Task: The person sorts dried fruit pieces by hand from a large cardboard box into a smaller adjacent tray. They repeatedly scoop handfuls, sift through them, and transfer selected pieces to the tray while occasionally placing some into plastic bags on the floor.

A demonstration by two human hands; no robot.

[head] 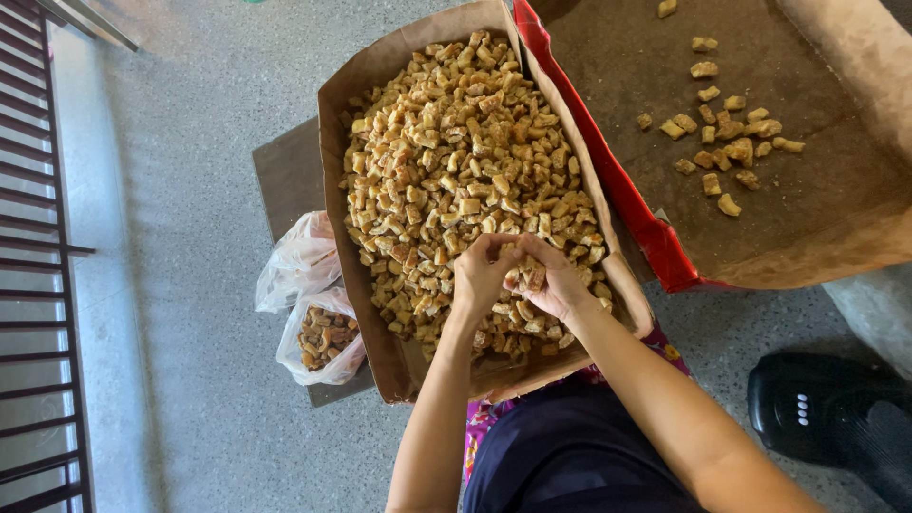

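Left hand (478,275): grip pinched on brown chunks (456,161), over near end of cardboard box (332,171)
Right hand (551,280): grip cupped round several chunks
Handling: best pinch lightly above box

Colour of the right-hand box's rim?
Red rim, brown inside; head view.

A cardboard box (380,85) full of small chunks (456,161) lies in the middle, resting on a flat board (285,176) on the floor (190,142). Both hands meet over the box's near end: the left hand (480,277) just left of the right hand (551,280), which cups a few chunks. Left of the box lie two plastic bags (313,304), the nearer one holding chunks. To the right lies a wider box (665,256) with scattered pieces (727,142). A railing (38,256) runs along the far left.
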